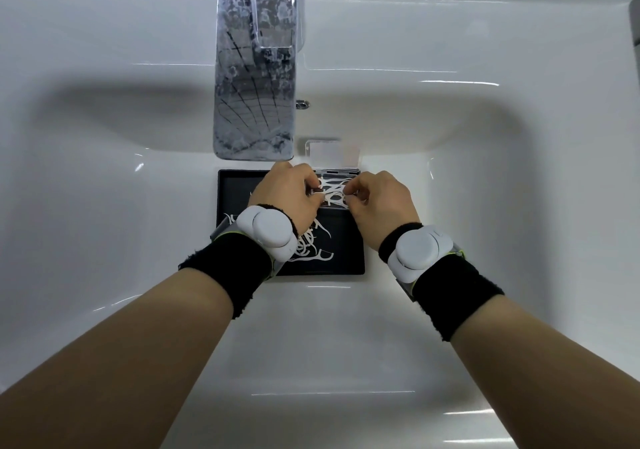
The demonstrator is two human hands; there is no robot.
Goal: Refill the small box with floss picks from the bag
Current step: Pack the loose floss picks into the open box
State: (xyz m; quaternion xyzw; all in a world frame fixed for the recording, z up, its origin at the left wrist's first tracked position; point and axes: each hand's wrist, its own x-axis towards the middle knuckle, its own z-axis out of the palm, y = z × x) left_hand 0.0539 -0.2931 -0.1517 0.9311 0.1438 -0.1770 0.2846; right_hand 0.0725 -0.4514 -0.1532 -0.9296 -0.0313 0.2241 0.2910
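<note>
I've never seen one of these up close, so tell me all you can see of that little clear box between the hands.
The box is small, flat and clear, plastic by its look. Its hinged lid stands open at the far side. White floss picks lie tangled inside. It sits at the far right of a black tray in the sink. The left hand and right hand meet over it, fingers at the picks.
</note>
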